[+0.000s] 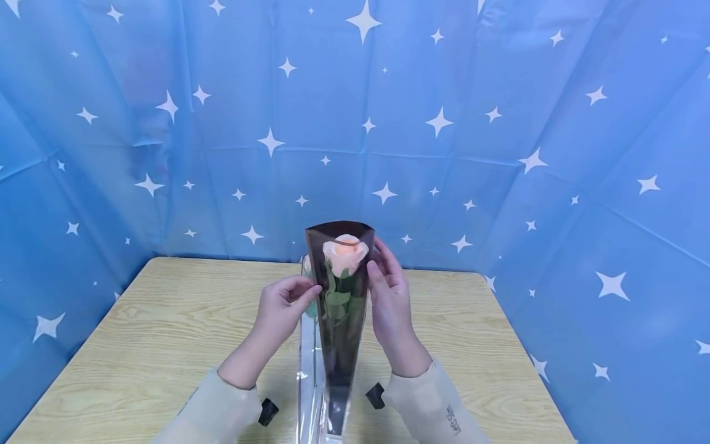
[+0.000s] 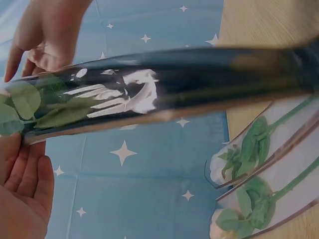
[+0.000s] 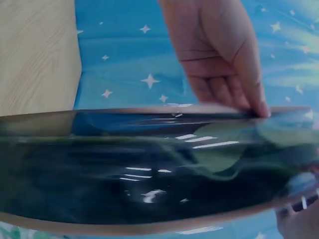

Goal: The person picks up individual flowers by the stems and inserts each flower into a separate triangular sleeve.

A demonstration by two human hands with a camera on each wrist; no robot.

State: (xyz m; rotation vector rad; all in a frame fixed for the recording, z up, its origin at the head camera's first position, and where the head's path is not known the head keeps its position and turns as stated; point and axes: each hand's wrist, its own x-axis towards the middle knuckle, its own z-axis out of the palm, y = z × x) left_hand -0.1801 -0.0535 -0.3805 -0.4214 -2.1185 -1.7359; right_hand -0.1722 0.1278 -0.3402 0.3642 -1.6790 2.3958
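Observation:
A peach rose (image 1: 345,254) with green leaves stands upright inside a tapering dark sleeve (image 1: 345,345) with a clear, shiny front. My left hand (image 1: 283,303) pinches the sleeve's left edge between thumb and fingers, at leaf height. On the opposite side my right hand (image 1: 392,302) grips the edge near the flower head, thumb at the front and fingers behind. The left wrist view shows the sleeve stretched between the left hand (image 2: 27,184) and the right hand (image 2: 50,35). In the right wrist view the left thumb presses on the sleeve's rim (image 3: 219,107).
Behind the held sleeve, two more wrapped roses lie on the wooden table (image 1: 183,345), one wrapped rose (image 2: 254,149) beside another wrapped rose (image 2: 249,206). A blue curtain (image 1: 322,92) with white stars hangs around the table. Black pieces (image 1: 269,412) sit at both cuffs.

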